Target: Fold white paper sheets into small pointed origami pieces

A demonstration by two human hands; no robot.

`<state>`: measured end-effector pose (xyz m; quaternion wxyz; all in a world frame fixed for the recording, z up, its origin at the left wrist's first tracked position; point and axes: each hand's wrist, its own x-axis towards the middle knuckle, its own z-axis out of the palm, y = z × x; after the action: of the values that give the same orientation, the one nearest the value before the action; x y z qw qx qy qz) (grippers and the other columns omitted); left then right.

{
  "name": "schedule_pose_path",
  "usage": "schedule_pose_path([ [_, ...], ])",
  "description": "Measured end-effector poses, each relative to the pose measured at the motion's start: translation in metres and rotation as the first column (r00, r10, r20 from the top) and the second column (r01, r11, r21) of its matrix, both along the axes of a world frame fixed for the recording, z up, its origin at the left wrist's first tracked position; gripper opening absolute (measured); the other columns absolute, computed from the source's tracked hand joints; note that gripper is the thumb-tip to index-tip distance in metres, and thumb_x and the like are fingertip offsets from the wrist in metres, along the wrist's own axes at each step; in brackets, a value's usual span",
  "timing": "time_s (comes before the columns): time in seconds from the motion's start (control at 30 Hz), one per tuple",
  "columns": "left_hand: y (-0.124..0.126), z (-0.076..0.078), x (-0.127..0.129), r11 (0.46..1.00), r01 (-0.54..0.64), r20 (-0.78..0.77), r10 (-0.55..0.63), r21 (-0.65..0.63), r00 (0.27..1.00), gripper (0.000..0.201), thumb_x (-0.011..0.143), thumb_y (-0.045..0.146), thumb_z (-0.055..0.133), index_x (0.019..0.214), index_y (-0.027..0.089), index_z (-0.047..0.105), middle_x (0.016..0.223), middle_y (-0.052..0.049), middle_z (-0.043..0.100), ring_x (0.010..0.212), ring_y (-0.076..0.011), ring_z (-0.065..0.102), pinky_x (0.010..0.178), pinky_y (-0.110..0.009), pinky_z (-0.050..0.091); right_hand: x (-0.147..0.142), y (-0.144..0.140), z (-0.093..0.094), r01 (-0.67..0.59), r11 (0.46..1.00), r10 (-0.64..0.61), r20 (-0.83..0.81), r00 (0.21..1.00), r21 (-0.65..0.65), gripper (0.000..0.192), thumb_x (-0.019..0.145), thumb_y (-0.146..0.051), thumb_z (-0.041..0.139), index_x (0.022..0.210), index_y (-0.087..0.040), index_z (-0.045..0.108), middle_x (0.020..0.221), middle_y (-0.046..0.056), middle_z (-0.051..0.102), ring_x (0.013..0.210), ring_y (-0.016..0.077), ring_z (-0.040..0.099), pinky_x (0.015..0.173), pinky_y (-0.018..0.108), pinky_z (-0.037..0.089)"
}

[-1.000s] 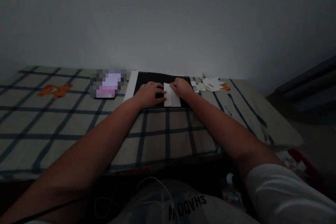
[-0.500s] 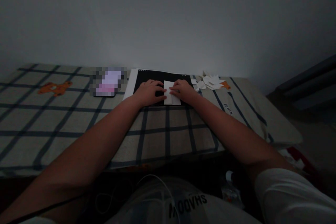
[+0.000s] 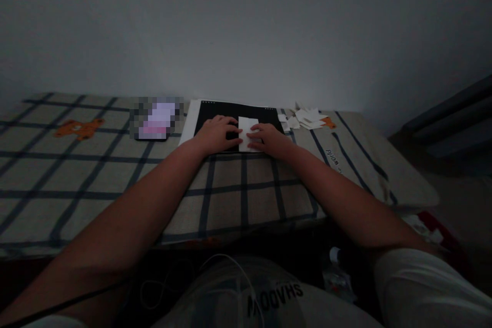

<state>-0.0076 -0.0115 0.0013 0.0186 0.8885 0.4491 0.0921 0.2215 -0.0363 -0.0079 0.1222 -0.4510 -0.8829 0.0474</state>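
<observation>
A strip of white paper (image 3: 246,133) rests on a black sheet (image 3: 253,111) with small holes along its far edge. My left hand (image 3: 219,133) lies on the black sheet with spread fingers, its fingertips at the paper's left edge. On the right side of the paper, the fingers of my right hand (image 3: 269,138) press down, apart from one another. They hide part of the paper's right edge. White sheets (image 3: 188,125) stick out from under the black one on the left.
A phone (image 3: 157,120) with a blurred screen lies to the left on the checked cloth (image 3: 115,174). Several folded white paper pieces (image 3: 309,118) are heaped right of the black sheet. Behind the table rises a wall (image 3: 246,31). Below its front edge is a clear bottle (image 3: 338,279).
My right hand has come slightly nearer to me, and its fingers have spread from close together to apart on the paper. My left hand has hardly moved.
</observation>
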Motion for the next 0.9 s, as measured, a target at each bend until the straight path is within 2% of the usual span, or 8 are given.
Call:
schedule_pose_path([
  [0.17, -0.001, 0.001, 0.000, 1.000, 0.005, 0.004, -0.005, -0.001, 1.000, 0.041, 0.094, 0.056, 0.055, 0.124, 0.032, 0.071, 0.145, 0.000, 0.057, 0.132, -0.0288, 0.047, 0.101, -0.045, 0.041, 0.000, -0.005, 0.006, -0.020, 0.999, 0.021, 0.025, 0.999, -0.031, 0.033, 0.094, -0.034, 0.065, 0.122, -0.017, 0.073, 0.140, 0.018, 0.060, 0.130, 0.0291, 0.055, 0.111, 0.047, 0.041],
  [0.27, -0.001, 0.000, 0.000, 1.000, 0.005, 0.011, -0.005, 0.001, 1.000, 0.041, 0.094, 0.056, 0.056, 0.123, 0.032, 0.071, 0.144, 0.000, 0.057, 0.132, -0.0290, 0.047, 0.101, -0.045, 0.041, 0.000, -0.008, 0.013, -0.015, 0.998, 0.020, 0.069, 0.997, -0.064, 0.039, 0.092, -0.038, 0.068, 0.124, -0.015, 0.072, 0.143, 0.019, 0.058, 0.133, 0.0310, 0.053, 0.112, 0.046, 0.040],
  [0.4, 0.001, -0.002, 0.000, 1.000, 0.013, 0.022, -0.013, 0.009, 1.000, 0.040, 0.093, 0.056, 0.057, 0.121, 0.031, 0.072, 0.144, 0.000, 0.058, 0.131, -0.0289, 0.048, 0.100, -0.045, 0.042, 0.001, -0.009, 0.018, 0.025, 0.996, -0.015, 0.114, 0.993, -0.087, 0.042, 0.092, -0.047, 0.066, 0.124, -0.021, 0.073, 0.147, 0.015, 0.056, 0.133, 0.0333, 0.052, 0.107, 0.046, 0.043],
  [0.5, 0.000, -0.001, 0.000, 1.000, 0.006, 0.018, -0.006, 0.005, 1.000, 0.041, 0.093, 0.056, 0.056, 0.122, 0.032, 0.072, 0.145, 0.000, 0.057, 0.131, -0.0286, 0.047, 0.101, -0.045, 0.042, 0.000, -0.006, 0.019, 0.067, 0.996, -0.060, 0.105, 0.993, -0.061, 0.035, 0.099, -0.045, 0.055, 0.120, -0.026, 0.075, 0.139, 0.011, 0.061, 0.125, 0.0284, 0.056, 0.103, 0.042, 0.045],
  [0.6, 0.000, -0.001, 0.000, 1.000, 0.000, 0.014, 0.000, -0.004, 1.000, 0.041, 0.094, 0.058, 0.055, 0.123, 0.033, 0.071, 0.146, 0.001, 0.056, 0.132, -0.0283, 0.046, 0.102, -0.045, 0.040, -0.005, -0.001, 0.018, 0.128, 0.992, -0.126, 0.105, 0.987, -0.013, 0.035, 0.103, -0.036, 0.046, 0.116, -0.022, 0.075, 0.129, 0.009, 0.067, 0.117, 0.0247, 0.058, 0.098, 0.037, 0.045],
  [0.77, 0.001, -0.003, -0.001, 1.000, 0.012, 0.033, -0.013, 0.008, 0.999, 0.042, 0.094, 0.058, 0.055, 0.123, 0.034, 0.071, 0.144, 0.001, 0.057, 0.131, -0.0280, 0.047, 0.102, -0.044, 0.040, -0.017, 0.011, 0.016, 0.250, 0.966, -0.257, 0.138, 0.957, 0.060, 0.037, 0.103, -0.034, 0.044, 0.111, -0.013, 0.073, 0.121, 0.014, 0.069, 0.113, 0.0261, 0.059, 0.091, 0.035, 0.046],
  [0.9, 0.001, -0.004, -0.001, 1.000, 0.011, 0.032, -0.011, 0.011, 0.999, 0.041, 0.093, 0.059, 0.055, 0.122, 0.035, 0.072, 0.144, 0.001, 0.057, 0.130, -0.0292, 0.047, 0.102, -0.045, 0.040, -0.022, 0.025, 0.016, 0.329, 0.943, -0.332, 0.153, 0.931, 0.051, 0.035, 0.102, -0.032, 0.042, 0.108, -0.013, 0.072, 0.119, 0.016, 0.070, 0.110, 0.0263, 0.063, 0.088, 0.034, 0.047],
])
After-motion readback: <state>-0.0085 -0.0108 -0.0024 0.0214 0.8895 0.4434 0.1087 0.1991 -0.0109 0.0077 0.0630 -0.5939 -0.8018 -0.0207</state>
